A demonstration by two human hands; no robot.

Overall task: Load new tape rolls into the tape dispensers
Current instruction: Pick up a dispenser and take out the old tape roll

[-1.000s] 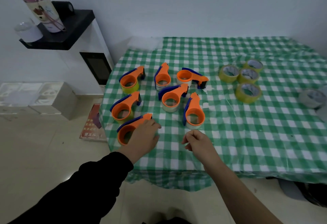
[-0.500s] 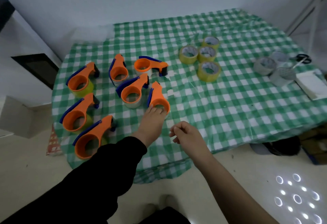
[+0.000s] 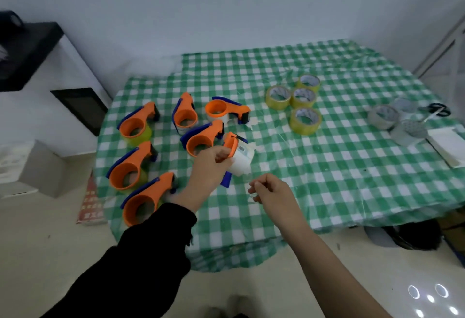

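Observation:
My left hand (image 3: pixel 210 166) grips an orange and blue tape dispenser (image 3: pixel 237 155) and tilts it up off the green checked tablecloth (image 3: pixel 327 179); its pale roll faces me. My right hand (image 3: pixel 270 190) hovers just right of it with fingers curled, pinching what looks like a clear strip of tape. Several more orange dispensers (image 3: pixel 137 125) lie on the left half of the table. Several yellowish tape rolls (image 3: pixel 304 120) sit in a cluster behind. Clear or grey rolls (image 3: pixel 383 116) lie at the right.
Black scissors (image 3: pixel 439 110) and a white pad (image 3: pixel 448 145) lie at the table's right edge. A white cabinet with a black shelf (image 3: pixel 30 48) stands to the left. Boxes (image 3: pixel 37 166) sit on the floor beside it.
My left hand went from the nearest-left dispenser to the one in the middle and lifted it onto its side. My right hand stayed close beside it. The view swung to the right.

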